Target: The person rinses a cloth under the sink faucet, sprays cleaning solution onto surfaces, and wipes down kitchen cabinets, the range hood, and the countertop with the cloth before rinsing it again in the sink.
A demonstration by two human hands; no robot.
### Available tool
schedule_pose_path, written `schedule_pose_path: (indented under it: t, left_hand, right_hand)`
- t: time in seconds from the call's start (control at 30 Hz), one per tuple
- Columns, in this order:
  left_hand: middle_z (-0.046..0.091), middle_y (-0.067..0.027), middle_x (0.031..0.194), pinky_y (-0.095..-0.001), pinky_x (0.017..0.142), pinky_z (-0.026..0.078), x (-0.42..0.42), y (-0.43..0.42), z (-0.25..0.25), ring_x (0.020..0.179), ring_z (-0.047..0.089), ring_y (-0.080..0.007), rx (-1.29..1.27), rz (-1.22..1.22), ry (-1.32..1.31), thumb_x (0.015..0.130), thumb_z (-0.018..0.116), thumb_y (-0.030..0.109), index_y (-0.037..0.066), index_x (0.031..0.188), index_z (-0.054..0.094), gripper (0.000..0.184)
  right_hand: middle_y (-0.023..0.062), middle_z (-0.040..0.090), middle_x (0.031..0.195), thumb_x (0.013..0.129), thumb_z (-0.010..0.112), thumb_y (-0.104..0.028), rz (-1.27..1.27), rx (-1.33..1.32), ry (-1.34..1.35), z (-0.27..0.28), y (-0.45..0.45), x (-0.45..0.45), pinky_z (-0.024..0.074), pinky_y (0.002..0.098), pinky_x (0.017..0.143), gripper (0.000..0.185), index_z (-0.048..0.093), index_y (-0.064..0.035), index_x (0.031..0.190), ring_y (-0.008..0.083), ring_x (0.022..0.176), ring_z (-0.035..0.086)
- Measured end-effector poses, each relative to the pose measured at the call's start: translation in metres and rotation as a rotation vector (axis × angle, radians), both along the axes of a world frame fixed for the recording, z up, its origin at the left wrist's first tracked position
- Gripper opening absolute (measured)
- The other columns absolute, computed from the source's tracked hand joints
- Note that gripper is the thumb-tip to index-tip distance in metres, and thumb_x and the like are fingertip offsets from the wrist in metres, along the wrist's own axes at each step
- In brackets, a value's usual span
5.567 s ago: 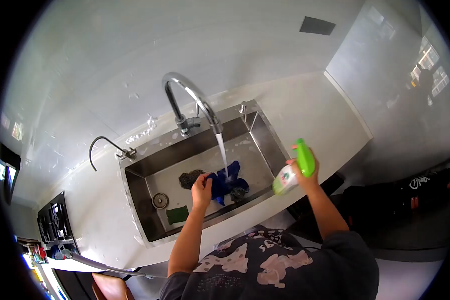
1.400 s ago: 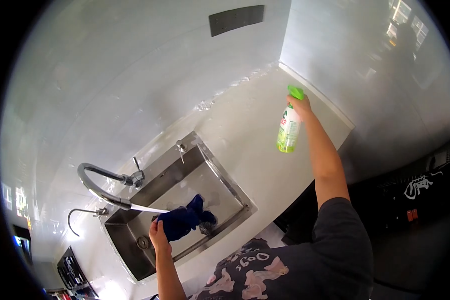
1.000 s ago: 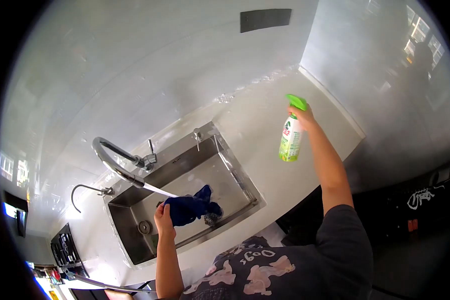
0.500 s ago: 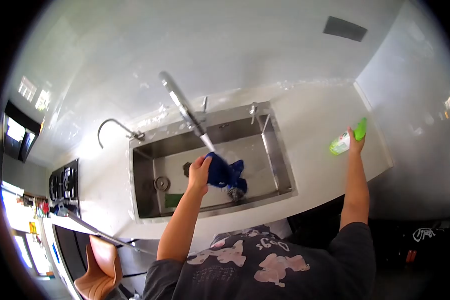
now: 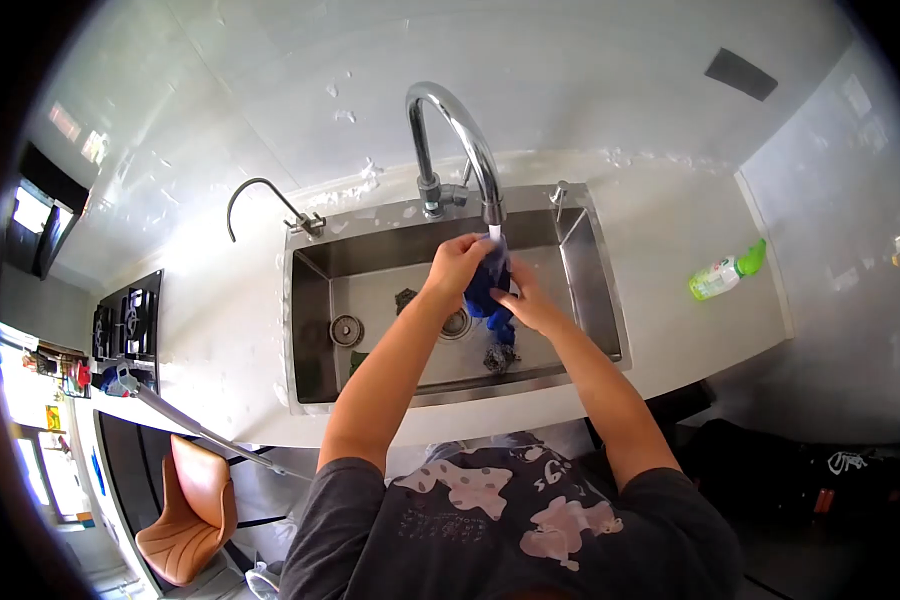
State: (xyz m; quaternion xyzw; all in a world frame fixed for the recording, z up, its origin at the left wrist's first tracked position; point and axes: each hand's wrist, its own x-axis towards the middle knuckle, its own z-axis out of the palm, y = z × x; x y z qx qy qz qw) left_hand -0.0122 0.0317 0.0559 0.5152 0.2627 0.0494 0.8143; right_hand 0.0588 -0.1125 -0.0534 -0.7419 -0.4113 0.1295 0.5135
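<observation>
Water runs from the chrome faucet (image 5: 467, 130) onto a dark blue cloth (image 5: 487, 285) held over the steel sink (image 5: 390, 250). My left hand (image 5: 457, 268) grips the cloth's upper left side, close under the spout. On the cloth's right side, my right hand (image 5: 530, 298) pinches it. The cloth's lower end hangs near a grey steel-wool scrubber (image 5: 499, 358) on the sink floor. Another dark scrubber (image 5: 405, 299) lies left of the cloth, and a green pad (image 5: 357, 362) is partly hidden behind my left forearm.
A spray bottle with a green top (image 5: 727, 273) stands on the right counter (image 5: 670, 330). A small curved tap (image 5: 270, 200) is left of the faucet. Farther left are a black stove (image 5: 128, 325), a grey pole (image 5: 195, 425) and a brown chair (image 5: 192, 510).
My right hand has let go of the spray bottle, left it on the right counter, and come back to the cloth. My left hand has lifted the cloth up to the spout. The view has shifted.
</observation>
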Motion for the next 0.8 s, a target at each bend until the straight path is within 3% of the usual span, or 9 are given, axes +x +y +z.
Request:
schedule_pose_path:
  t: [0.13,0.2,0.33,0.4,0.47,0.53,0.57,0.7,0.8]
  left_hand:
    - [0.062,-0.0016,0.080,-0.0207,0.061,0.045,0.003,0.034,0.005,0.066,0.055,-0.0078,0.163,0.011,-0.093,0.085,0.055,0.015,0.000,0.093,0.061,0.018]
    - [0.062,-0.0007,0.080,-0.0204,0.063,0.045,0.001,0.053,-0.006,0.067,0.056,-0.0075,0.252,0.156,-0.137,0.085,0.056,0.016,0.001,0.097,0.061,0.020]
    - [0.058,-0.0103,0.110,-0.0312,0.086,0.042,0.010,0.035,-0.124,0.099,0.055,-0.0179,0.366,0.498,0.010,0.082,0.059,0.034,0.004,0.117,0.052,0.046]
    - [0.026,-0.0110,0.140,-0.0646,0.095,0.015,-0.004,0.004,-0.087,0.128,0.022,-0.0286,-0.536,0.288,0.471,0.076,0.050,0.063,0.016,0.128,0.041,0.071]
    - [0.033,-0.0089,0.138,-0.0583,0.100,0.017,-0.007,-0.010,-0.107,0.125,0.031,-0.0289,-0.892,0.061,0.223,0.075,0.048,0.066,0.017,0.128,0.042,0.073]
    - [0.056,-0.0100,0.112,-0.0464,0.092,0.036,0.003,-0.019,-0.141,0.105,0.050,-0.0264,-1.136,0.042,-0.174,0.077,0.048,0.063,0.016,0.111,0.055,0.058]
    - [0.056,-0.0100,0.112,-0.0464,0.092,0.036,0.011,-0.022,-0.165,0.105,0.050,-0.0264,-1.127,0.074,-0.187,0.077,0.048,0.063,0.016,0.111,0.055,0.058]
    - [0.058,-0.0108,0.079,-0.0392,0.071,0.043,0.023,-0.016,-0.228,0.076,0.053,-0.0259,-1.016,-0.173,-0.302,0.084,0.044,0.054,0.009,0.080,0.056,0.047]
    - [0.058,-0.0133,0.093,-0.0377,0.085,0.041,0.019,-0.037,-0.183,0.088,0.055,-0.0271,-1.204,0.079,-0.324,0.088,0.035,0.047,0.009,0.100,0.054,0.045]
  right_hand:
    - [0.0086,0.054,0.108,0.082,0.059,-0.014,-0.011,-0.144,0.492,0.053,0.019,0.016,0.0393,0.0265,0.085,0.043,0.044,-0.0015,0.120,0.0155,0.096,0.051]
    - [0.0038,0.060,0.083,0.079,0.063,-0.014,0.028,-0.046,0.469,0.063,0.022,0.024,0.0421,0.0241,0.069,0.026,0.054,-0.0030,0.100,0.0109,0.076,0.053]
    - [0.0031,0.060,0.084,0.077,0.067,-0.018,-0.223,0.024,0.549,0.080,0.048,0.017,0.0423,0.0246,0.066,0.026,0.056,-0.0031,0.095,0.0093,0.074,0.052]
    - [0.0035,0.060,0.083,0.076,0.067,-0.020,-0.289,-0.009,0.507,0.090,0.056,0.002,0.0427,0.0254,0.065,0.027,0.056,-0.0034,0.094,0.0099,0.074,0.053]
    - [0.0058,0.061,0.078,0.076,0.067,-0.028,-0.348,0.046,0.379,0.077,0.055,-0.013,0.0440,0.0297,0.063,0.033,0.056,-0.0026,0.093,0.0148,0.070,0.055]
    - [0.0163,0.061,0.079,0.078,0.064,-0.034,-0.315,-0.094,0.067,0.084,0.044,-0.040,0.0443,0.0359,0.064,0.036,0.055,-0.0009,0.088,0.0298,0.071,0.058]
    - [0.0189,0.058,0.081,0.078,0.064,-0.032,-0.211,-0.112,0.173,0.079,0.038,-0.052,0.0432,0.0379,0.065,0.032,0.055,-0.0014,0.086,0.0332,0.074,0.056]
    - [0.0183,0.049,0.103,0.077,0.064,-0.022,-0.180,-0.081,-0.271,0.053,0.032,-0.079,0.0392,0.0422,0.080,0.029,0.055,0.0042,0.087,0.0353,0.096,0.047]
    - [0.0224,0.050,0.116,0.078,0.064,-0.027,-0.312,-0.138,-0.061,0.015,0.047,-0.045,0.0348,0.0395,0.095,0.041,0.055,0.0072,0.098,0.0370,0.107,0.047]
